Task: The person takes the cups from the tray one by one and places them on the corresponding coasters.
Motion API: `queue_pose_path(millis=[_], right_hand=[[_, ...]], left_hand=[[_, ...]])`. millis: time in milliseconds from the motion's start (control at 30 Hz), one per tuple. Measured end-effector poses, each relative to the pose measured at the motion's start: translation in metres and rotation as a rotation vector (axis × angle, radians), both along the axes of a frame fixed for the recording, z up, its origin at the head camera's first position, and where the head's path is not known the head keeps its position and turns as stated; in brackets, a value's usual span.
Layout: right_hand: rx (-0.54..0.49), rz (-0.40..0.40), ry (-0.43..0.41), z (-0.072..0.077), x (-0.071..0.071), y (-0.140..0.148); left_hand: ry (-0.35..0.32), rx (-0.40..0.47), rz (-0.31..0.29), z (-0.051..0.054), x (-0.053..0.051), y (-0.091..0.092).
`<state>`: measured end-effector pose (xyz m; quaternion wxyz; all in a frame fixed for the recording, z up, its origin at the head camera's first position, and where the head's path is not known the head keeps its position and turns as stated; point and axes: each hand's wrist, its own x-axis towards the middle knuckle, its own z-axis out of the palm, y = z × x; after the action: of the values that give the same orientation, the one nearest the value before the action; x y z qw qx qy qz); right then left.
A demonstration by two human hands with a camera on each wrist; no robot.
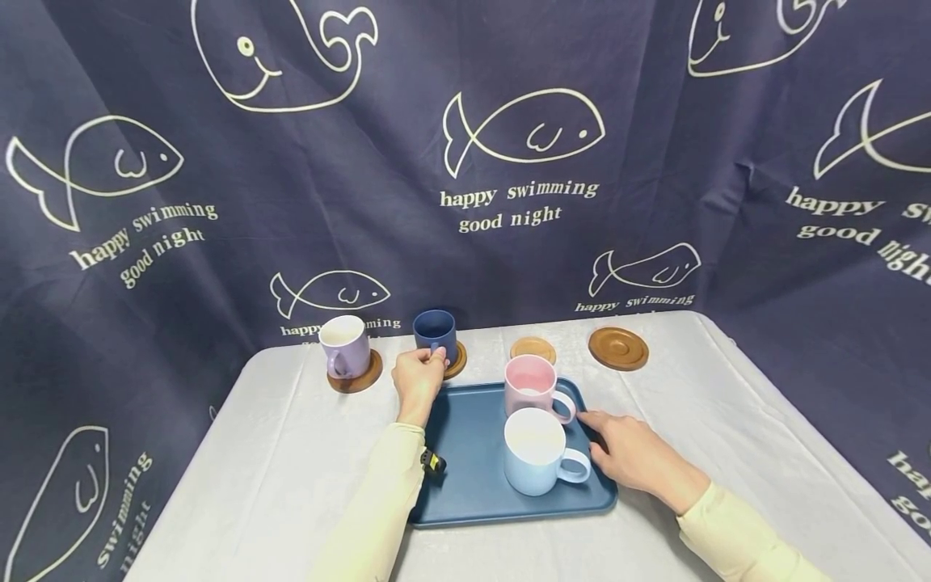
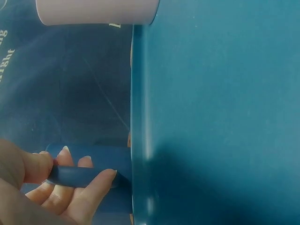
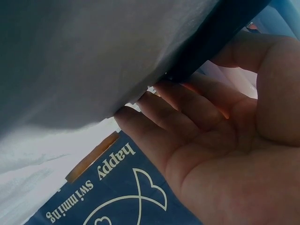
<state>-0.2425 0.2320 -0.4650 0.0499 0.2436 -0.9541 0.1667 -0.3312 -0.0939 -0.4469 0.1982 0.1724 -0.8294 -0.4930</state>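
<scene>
A dark blue mug [image 1: 435,330] stands on a round wooden coaster [image 1: 457,360] behind the tray's left part. My left hand [image 1: 419,377] grips its handle; in the left wrist view the fingers and thumb are curled round the handle [image 2: 77,176]. On the blue tray [image 1: 465,453] are a pink mug [image 1: 525,396] and, in front of it, a light blue mug [image 1: 533,461], both with handles to the right. At the tray's right edge rests my right hand [image 1: 636,454], fingers extended; the right wrist view has them [image 3: 187,122] against the tray's dark rim [image 3: 206,47].
To the left, a purple mug [image 1: 349,349] stands on a wooden coaster [image 1: 367,377]. Two more coasters, a lighter one [image 1: 533,347] and a brown one [image 1: 618,348], lie behind the tray and at the back right. A patterned blue curtain [image 1: 407,202] hangs behind the white-covered table [image 1: 291,461].
</scene>
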Motion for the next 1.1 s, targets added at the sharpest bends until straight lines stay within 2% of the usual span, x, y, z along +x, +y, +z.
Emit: queue_pose_path(millis=[633,800,900,1000,1100], right_hand=[[-0.003,-0.006,-0.005,-0.002,-0.001,0.000],[-0.010,-0.004,-0.005,-0.002,0.000,-0.001],[-0.011,-0.003,-0.005,-0.002,0.000,-0.001],[-0.008,0.001,0.001,-0.002,-0.001,0.001],[-0.005,-0.001,0.006,-0.003,-0.002,0.001]], left_hand=[[0.012,-0.020,-0.021,-0.001,0.001,-0.002],[0.006,-0.068,-0.050,-0.001,0.004,-0.010],[-0.001,-0.101,-0.078,0.007,0.008,-0.020],[-0.005,-0.118,-0.089,0.020,0.013,-0.033],[0.020,-0.139,-0.085,0.033,0.017,-0.047]])
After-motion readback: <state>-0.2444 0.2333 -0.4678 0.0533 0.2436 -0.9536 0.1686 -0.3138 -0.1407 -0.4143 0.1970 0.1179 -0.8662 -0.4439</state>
